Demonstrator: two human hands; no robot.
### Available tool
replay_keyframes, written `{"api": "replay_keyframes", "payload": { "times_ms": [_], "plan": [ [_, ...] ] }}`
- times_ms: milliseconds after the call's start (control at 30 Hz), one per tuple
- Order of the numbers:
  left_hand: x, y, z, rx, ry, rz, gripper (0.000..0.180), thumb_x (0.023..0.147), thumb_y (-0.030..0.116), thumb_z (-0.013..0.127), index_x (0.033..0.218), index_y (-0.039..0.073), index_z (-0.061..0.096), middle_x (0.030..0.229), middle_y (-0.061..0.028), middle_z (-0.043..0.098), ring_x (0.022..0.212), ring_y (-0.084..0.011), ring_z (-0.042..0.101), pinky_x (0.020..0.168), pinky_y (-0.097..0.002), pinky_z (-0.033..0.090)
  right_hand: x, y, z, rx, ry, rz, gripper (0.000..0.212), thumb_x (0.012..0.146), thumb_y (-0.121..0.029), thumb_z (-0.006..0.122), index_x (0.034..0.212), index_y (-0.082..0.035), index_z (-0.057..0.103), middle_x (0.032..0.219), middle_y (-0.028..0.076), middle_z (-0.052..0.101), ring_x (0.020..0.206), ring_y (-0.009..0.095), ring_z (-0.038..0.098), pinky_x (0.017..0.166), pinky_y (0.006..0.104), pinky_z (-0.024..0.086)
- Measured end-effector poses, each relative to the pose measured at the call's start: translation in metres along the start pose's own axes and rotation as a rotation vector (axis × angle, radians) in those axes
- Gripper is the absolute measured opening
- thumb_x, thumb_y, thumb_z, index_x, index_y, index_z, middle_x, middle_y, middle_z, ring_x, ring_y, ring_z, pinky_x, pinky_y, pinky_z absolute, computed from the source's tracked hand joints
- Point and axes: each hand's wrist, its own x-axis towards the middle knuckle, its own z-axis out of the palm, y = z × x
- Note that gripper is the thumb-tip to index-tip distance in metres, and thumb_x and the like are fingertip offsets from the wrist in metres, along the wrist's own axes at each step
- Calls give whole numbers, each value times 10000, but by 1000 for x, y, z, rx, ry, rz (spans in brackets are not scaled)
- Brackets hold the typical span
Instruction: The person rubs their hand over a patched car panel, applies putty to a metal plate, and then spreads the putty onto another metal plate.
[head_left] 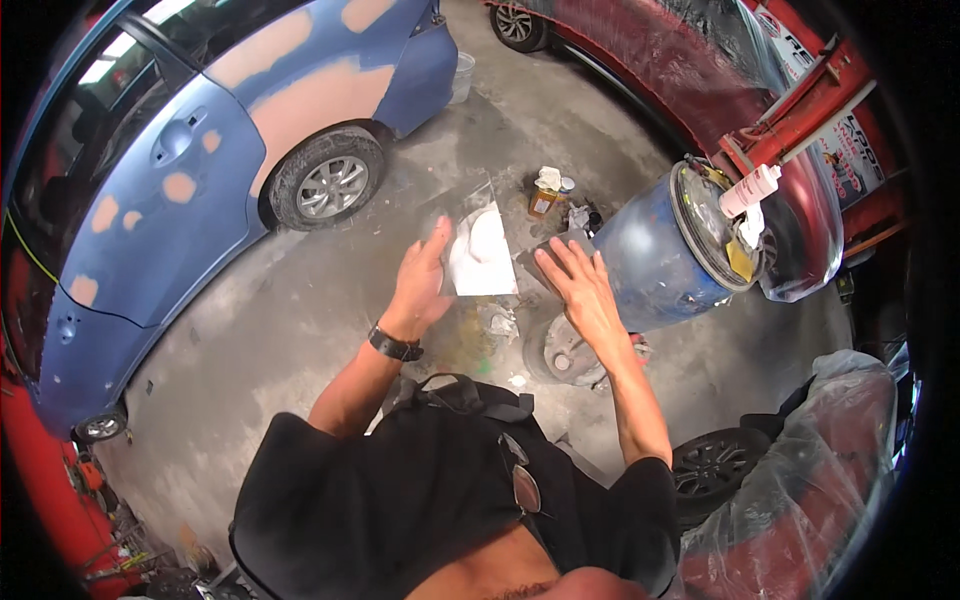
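Note:
A bright white, glossy-looking flat sheet [483,262] with a pale curved patch lies between my two hands; its exact kind I cannot tell. My left hand [424,275], with a dark watch on the wrist, is beside the sheet's left edge. Its fingers are stretched out, and the thumb side is blurred. To the right of the sheet, my right hand [582,285] has its fingers extended and spread. They lie over or against a dark grey flat piece [540,266]; I cannot tell whether they touch it. Below my right hand stands a grey round container [560,358], partly hidden by the arm.
A blue car [215,240] with pinkish filler patches stands at the left. At the right is a large blue drum [650,250] with a pale bottle [749,190] on top. A small amber container [543,198] sits beyond. Plastic covers a red car [640,50].

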Motion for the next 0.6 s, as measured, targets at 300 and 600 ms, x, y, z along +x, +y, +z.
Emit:
{"api": "replay_keyframes", "payload": {
  "times_ms": [300, 600],
  "plan": [
    [14, -43, -20, 521, 301, 353, 476, 1013, 404, 521, 758, 11, 604, 702, 36, 507, 638, -59, 385, 545, -281, 352, -8, -42, -19, -2, 85, -107, 627, 769, 26, 572, 1379, -105, 510, 1400, 213, 479, 1314, 434, 435, 1104, 625, 268],
    [11, -38, 0, 658, 247, 265, 453, 1015, 376, 524, 940, -39, 690, 805, 0, 666, 682, -45, 544, 591, -230, 427, 15, -14, -39, -95, 288, -136, 577, 796, -8, 579, 1360, -113, 531, 1383, 221, 494, 1297, 445, 459, 1090, 673, 244]
  ]
}}
